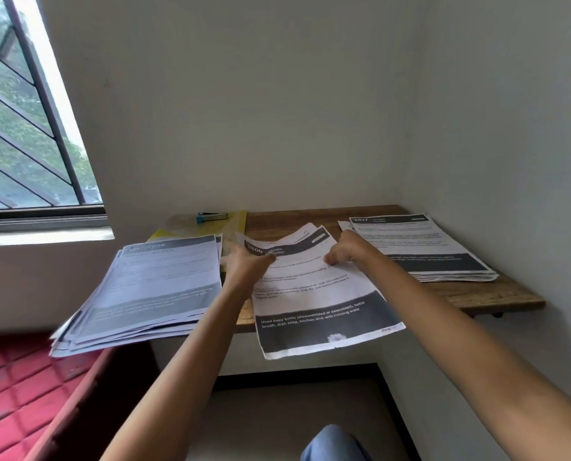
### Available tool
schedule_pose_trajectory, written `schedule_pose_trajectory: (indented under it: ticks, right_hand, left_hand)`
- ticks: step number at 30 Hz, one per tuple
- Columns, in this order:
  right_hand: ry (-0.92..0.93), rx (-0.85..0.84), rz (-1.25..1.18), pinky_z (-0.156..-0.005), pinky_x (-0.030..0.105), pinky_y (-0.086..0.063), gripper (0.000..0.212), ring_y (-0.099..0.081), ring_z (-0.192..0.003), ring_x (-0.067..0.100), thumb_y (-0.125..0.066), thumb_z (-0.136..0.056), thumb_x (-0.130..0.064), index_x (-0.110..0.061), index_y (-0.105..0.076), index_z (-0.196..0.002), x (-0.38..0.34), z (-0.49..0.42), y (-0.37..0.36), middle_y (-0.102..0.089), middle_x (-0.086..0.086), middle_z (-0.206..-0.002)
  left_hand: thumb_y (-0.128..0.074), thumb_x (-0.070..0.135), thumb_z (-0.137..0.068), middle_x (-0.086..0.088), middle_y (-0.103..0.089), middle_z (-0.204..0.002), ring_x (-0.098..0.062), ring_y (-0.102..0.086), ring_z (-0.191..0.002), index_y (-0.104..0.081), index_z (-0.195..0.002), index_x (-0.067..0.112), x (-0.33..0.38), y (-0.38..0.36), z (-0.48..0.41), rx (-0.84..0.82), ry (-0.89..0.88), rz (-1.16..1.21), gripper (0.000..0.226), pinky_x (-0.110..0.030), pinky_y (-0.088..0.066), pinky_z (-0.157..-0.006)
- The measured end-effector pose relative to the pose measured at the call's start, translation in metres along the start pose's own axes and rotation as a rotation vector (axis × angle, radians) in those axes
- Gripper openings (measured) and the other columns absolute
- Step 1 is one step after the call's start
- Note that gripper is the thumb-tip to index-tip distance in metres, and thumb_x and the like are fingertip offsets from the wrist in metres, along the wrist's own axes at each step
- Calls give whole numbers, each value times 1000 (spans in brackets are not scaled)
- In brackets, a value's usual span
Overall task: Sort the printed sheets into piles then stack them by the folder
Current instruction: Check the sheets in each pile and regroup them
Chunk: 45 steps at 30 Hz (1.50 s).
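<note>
Nearest the viewer, a knee (334,442) in blue cloth is seen at the lower edge, and a red quilted seat (17,387) at the lower left.

Three piles of printed sheets are laid across the wooden counter (497,294). The left pile (151,287) is fanned and ragged, and a good part of it hangs off the counter's near edge over the seat. The middle pile (314,294) also overhangs the near edge. It is held at its far end by both hands. The left hand (247,261) is set at its left corner with the thumb over the top sheet. The fingers (330,259) of the right hand (347,249) are curled down onto the sheets, whose far ends are lifted and curved. The right pile (423,247) lies squarer, well apart from the hands, near the side wall.

No loose unsorted sheets are seen, so the sorting is judged largely done. The squaring of the piles and their stacking beside the folder is judged to remain.

Farther back, the yellow folder (234,221) is partly covered by the left pile. A blue stapler (210,217) lies on it. The overhanging left pile is judged liable to slide, and it crowds the space by the folder. A barred window (27,128) is seen beyond, at the left.
</note>
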State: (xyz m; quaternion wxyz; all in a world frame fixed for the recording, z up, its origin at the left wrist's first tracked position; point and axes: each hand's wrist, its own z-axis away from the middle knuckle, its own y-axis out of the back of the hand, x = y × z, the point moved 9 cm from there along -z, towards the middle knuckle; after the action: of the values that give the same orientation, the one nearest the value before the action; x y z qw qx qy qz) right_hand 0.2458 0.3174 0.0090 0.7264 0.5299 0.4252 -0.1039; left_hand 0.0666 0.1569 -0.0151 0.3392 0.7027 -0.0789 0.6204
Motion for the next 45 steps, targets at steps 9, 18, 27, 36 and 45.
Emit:
schedule_pose_trajectory:
  ticks: [9, 18, 27, 36, 45]
  right_hand:
    - [94, 145, -645, -84, 44, -55, 24, -65, -97, 31, -65, -83, 4, -5, -63, -105, -2, -3, 33, -66, 15, -115]
    - [538, 468, -762, -83, 37, -55, 17, -63, -94, 21, -54, -91, -5, -13, -55, -106, -72, 12, 116, -64, 3, -105]
    - [636, 401, -584, -68, 14, -44, 28, -53, -90, 0, -38, -101, -14, -13, -35, -128, -89, 7, 105, -50, -5, -115]
    - [499, 403, -386, -63, 17, -43, 19, -53, -87, 13, -34, -102, -15, -4, -42, -116, -64, -11, 79, -51, 1, -101]
    - [526, 410, -175, -62, 10, -40, 23, -54, -90, 14, -41, -99, -13, -3, -52, -117, -79, -4, 86, -57, 3, -110]
  left_hand:
    - [-66, 0, -82, -13, -68, -107, -29, -68, -91, -58, -96, 10, 16, -3, -13, -165, -4, 361, 19, -42, -58, -73]
    - [-60, 21, -93, -7, -66, -105, -21, -70, -85, -49, -107, 15, 169, 51, -4, 70, -644, 340, 19, -38, -60, -69]
    - [-59, 29, -94, -4, -64, -108, -16, -62, -88, -43, -121, 11, 186, 59, 1, 234, -795, 239, 37, -18, -48, -62]
    - [-53, 23, -98, 0, -62, -103, -16, -66, -82, -44, -114, 12, 130, 34, -16, 118, -630, 227, 22, -22, -55, -58]
    - [-51, 14, -92, -6, -63, -111, -18, -60, -87, -56, -116, 6, 119, 43, -25, 137, -404, 60, 26, -21, -49, -60]
